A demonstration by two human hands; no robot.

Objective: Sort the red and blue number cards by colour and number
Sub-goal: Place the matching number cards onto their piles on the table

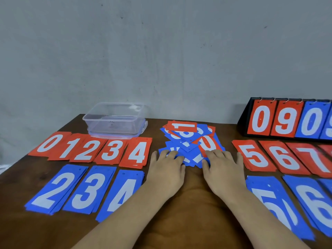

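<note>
A loose mixed pile of red and blue number cards (188, 141) lies at the table's middle. My left hand (167, 165) and my right hand (222, 166) rest flat on the pile's near edge, fingers straight. Red stacks 0 to 4 (93, 150) run in a row on the left, with blue stacks 2, 3 and 4 (84, 191) in front of them. On the right lie red stacks 5, 6 and 7 (280, 159), and blue stacks 5 and 6 (291, 203) sit nearer me.
A clear plastic box (115, 119) stands on its lid behind the red row. A black flip scoreboard (291, 119) showing 0 9 0 stands at the back right. The brown table (190, 203) ends at a grey wall.
</note>
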